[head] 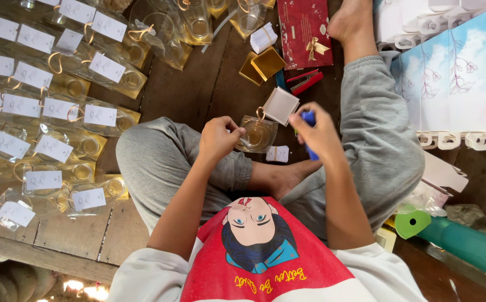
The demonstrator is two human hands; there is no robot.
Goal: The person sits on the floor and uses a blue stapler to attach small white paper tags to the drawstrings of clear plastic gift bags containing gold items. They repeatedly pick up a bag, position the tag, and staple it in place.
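I sit cross-legged on a wooden floor. My left hand [218, 137] pinches the edge of a small clear cup [257, 134] wrapped in clear film, held above my lap. A white square tag [280, 105] hangs from it on a gold ribbon. My right hand [316, 131] grips a blue tool [310, 120], likely a small stapler, right beside the tag. A small white card with a gold bow [277, 154] lies on my foot below.
Rows of wrapped cups with white tags [47, 106] cover the floor at left. Gold boxes [262, 65], a red card [304, 32] and a red stapler [304, 81] lie ahead. Light-blue gift boxes [455, 72] stack at right, a teal tube [466, 243] near my right knee.
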